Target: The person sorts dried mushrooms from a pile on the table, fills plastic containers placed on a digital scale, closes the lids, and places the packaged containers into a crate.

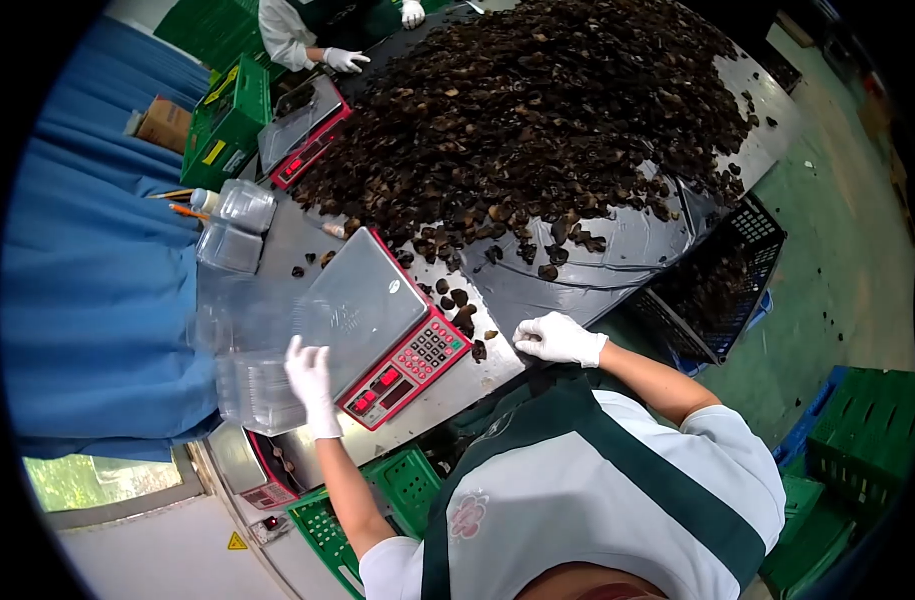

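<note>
My left hand (311,385), in a white glove, is beside the left edge of a red-framed digital scale (403,365), fingers apart. Just beyond its fingertips, a clear plastic container (263,310) is smeared by motion and overlaps the scale's steel pan. Below that, stacked clear containers (258,390) stand next to the hand. My right hand (558,338), also gloved, is at the near table edge with its fingers curled together. Whatever is between those fingers is hidden. A large heap of dark, dried mushroom-like pieces (538,110) covers the table, with loose pieces (463,310) by the scale.
Across the table, a co-worker's gloved hand (346,60) is near a second scale (303,130). More clear containers (236,225) and a green crate (228,120) line the left side. A black crate (718,280) holds dark pieces at right. Green crates (868,430) stand on the floor.
</note>
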The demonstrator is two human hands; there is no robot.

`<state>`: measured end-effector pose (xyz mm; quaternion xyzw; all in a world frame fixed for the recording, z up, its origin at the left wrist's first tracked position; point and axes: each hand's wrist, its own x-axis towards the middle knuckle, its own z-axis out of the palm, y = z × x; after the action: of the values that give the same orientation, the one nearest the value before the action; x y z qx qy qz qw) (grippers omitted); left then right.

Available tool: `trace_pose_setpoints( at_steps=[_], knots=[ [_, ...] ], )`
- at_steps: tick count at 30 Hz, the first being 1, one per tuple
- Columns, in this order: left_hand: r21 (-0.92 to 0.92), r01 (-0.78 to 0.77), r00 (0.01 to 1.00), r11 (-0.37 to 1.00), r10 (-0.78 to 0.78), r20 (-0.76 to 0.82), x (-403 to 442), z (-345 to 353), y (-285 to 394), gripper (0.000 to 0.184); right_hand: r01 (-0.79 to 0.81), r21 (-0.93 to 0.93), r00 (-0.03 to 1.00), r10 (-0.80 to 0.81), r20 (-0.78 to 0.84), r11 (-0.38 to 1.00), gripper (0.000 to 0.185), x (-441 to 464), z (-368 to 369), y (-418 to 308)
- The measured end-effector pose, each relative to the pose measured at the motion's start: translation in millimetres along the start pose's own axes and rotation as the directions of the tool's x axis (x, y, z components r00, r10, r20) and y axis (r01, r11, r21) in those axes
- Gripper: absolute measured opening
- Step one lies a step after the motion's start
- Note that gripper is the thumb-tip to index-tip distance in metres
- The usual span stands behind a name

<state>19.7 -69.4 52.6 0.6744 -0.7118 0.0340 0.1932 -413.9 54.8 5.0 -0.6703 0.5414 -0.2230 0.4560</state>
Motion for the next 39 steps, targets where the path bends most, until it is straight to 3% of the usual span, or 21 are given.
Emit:
trace_pose_setpoints(
  at_steps=[1, 2, 5, 7, 8, 9, 10, 11, 12, 14, 15, 16, 18, 21, 24, 28, 31, 34, 36, 38, 39],
  knots=[
    [-0.05, -0.089, 0.988, 0.995, 0.094, 0.121, -4, 19, -2, 0.018, -0.02, -0.016, 1.0, 0.02, -0.012, 1.0, 0.025, -3, -7, 4],
    [-0.073, 0.045, 0.926, 0.996, -0.014, 0.376, -3, 25, 13, 0.024, -0.041, -0.031, 0.999, 0.04, -0.024, 0.999, 0.025, -6, -15, 9],
    [-0.005, 0.166, 0.866, 0.986, -0.143, 0.48, 0, 17, 39, 0.031, -0.038, -0.026, 0.991, 0.035, -0.132, 0.999, 0.024, -14, -31, 41],
    [0.081, 0.329, 0.704, 0.941, -0.302, 0.643, 15, -14, 83, 0.033, -0.095, 0.002, 0.98, 0.094, -0.175, 0.995, 0.023, -22, -51, 50],
    [0.082, 0.326, 0.705, 0.942, -0.3, 0.643, 9, -8, 92, 0.033, -0.108, -0.033, 0.97, 0.098, -0.224, 0.994, 0.023, -23, -56, 62],
    [-0.009, 0.152, 0.906, 0.988, -0.136, 0.401, 1, -1, 97, 0.035, -0.122, -0.047, 0.961, 0.106, -0.257, 0.991, 0.023, -25, -68, 68],
    [-0.044, -0.047, 0.992, 0.998, 0.052, 0.114, -5, 4, 105, 0.038, -0.137, -0.059, 0.951, 0.114, -0.289, 0.989, 0.023, -27, -81, 75],
    [-0.092, -0.131, 0.989, 0.987, 0.136, 0.051, -9, 12, 124, 0.045, -0.112, -0.069, 0.92, 0.078, -0.384, 0.991, 0.024, -28, -89, 91],
    [-0.216, -0.172, 0.984, 0.961, 0.179, 0.012, -13, 20, 150, 0.046, -0.239, -0.073, 0.884, 0.186, -0.428, 0.968, 0.024, -30, -108, 88],
    [-0.374, -0.217, 0.968, 0.902, 0.247, 0.033, -28, 39, 211, 0.048, -0.275, -0.163, 0.761, 0.111, -0.639, 0.947, 0.029, -25, -133, 131],
    [-0.407, -0.26, 0.948, 0.876, 0.311, 0.064, -37, 56, 234, 0.056, -0.395, -0.096, 0.7, 0.232, -0.676, 0.914, 0.037, -23, -149, 140],
    [-0.493, -0.244, 0.931, 0.835, 0.344, 0.12, -44, 74, 256, 0.067, -0.404, -0.251, 0.54, 0.008, -0.841, 0.879, 0.047, -18, -150, 174],
    [-0.485, -0.249, 0.884, 0.838, 0.402, 0.24, -60, 112, 292, 0.084, -0.631, -0.158, 0.484, 0.227, -0.845, 0.76, 0.063, -14, -175, 171],
    [-0.45, -0.291, 0.835, 0.844, 0.454, 0.312, -72, 158, 338, 0.096, -0.709, -0.106, 0.491, 0.38, -0.784, 0.697, 0.073, -3, -187, 167],
    [-0.388, -0.373, 0.808, 0.843, 0.5, 0.311, -67, 191, 365, 0.099, -0.659, -0.116, 0.571, 0.393, -0.721, 0.743, 0.078, 9, -172, 167],
    [-0.403, -0.452, 0.772, 0.796, 0.575, 0.269, -57, 211, 388, 0.093, -0.437, -0.314, 0.745, 0.144, -0.652, 0.843, 0.062, 18, -115, 169],
    [-0.284, -0.567, 0.721, 0.774, 0.632, 0.285, -54, 228, 386, 0.08, -0.231, -0.202, 0.909, 0.138, -0.393, 0.952, 0.056, 20, -102, 141],
    [-0.298, -0.589, 0.722, 0.751, 0.655, 0.225, -54, 219, 362, 0.06, -0.069, -0.228, 0.975, 0.016, -0.223, 0.971, 0.054, 22, -100, 131],
    [-0.27, -0.542, 0.776, 0.796, 0.597, 0.203, -60, 208, 348, 0.061, 0.037, -0.071, 0.998, -0.041, -0.048, 0.997, 0.052, 19, -113, 117],
    [-0.344, -0.448, 0.818, 0.825, 0.534, 0.213, -58, 191, 339, 0.064, 0.114, -0.006, 0.992, -0.114, -0.057, 0.993, 0.048, 17, -131, 115],
    [-0.371, -0.451, 0.825, 0.811, 0.538, 0.173, -52, 186, 335, 0.068, 0.031, 0.123, 0.991, -0.015, -0.131, 0.992, 0.04, 18, -147, 110]
  ],
)
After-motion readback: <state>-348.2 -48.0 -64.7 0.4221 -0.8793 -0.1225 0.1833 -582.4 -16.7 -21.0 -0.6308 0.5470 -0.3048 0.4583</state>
